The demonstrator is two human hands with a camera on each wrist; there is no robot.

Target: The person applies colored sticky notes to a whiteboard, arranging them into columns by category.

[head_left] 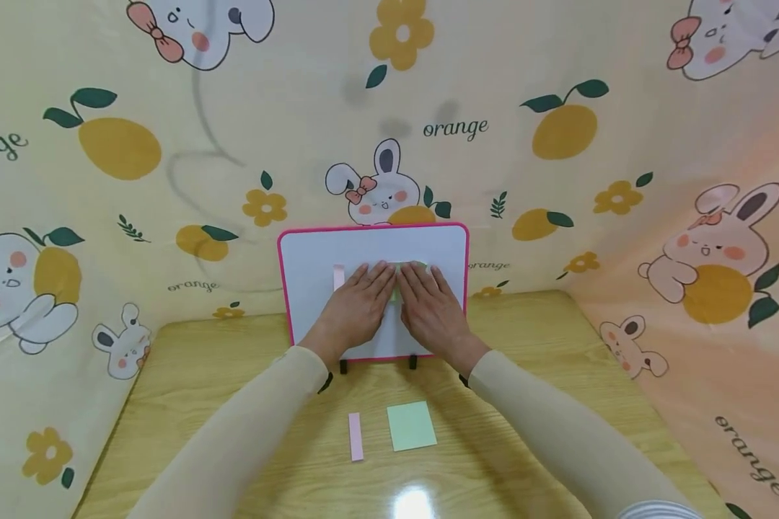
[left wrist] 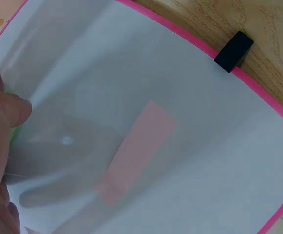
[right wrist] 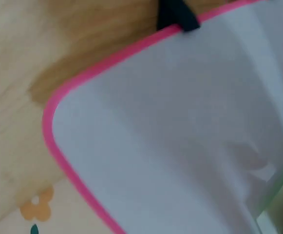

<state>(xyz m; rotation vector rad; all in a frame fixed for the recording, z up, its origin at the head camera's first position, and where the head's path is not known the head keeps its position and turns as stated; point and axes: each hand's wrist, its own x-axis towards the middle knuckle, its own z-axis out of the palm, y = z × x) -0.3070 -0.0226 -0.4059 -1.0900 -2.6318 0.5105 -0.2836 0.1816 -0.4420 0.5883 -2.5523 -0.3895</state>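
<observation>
A whiteboard [head_left: 311, 310] with a pink rim stands tilted back on small black feet [head_left: 412, 362]. Both my hands lie against its face, side by side, fingers straight and pointing up. My left hand [head_left: 353, 306] and my right hand [head_left: 432, 308] press on a light green paper note [head_left: 395, 290], mostly hidden under them. A narrow pink paper strip [head_left: 339, 275] is on the board just left of my left hand; in the left wrist view the whole pink strip [left wrist: 136, 153] shows. Only a green edge of the note appears past the left thumb [left wrist: 19, 111].
On the wooden table [head_left: 221, 404], in front of the board, lie another pink strip [head_left: 355, 437] and a green square note [head_left: 412, 426]. A patterned cloth [head_left: 298, 122] with rabbits and oranges hangs behind and along both sides.
</observation>
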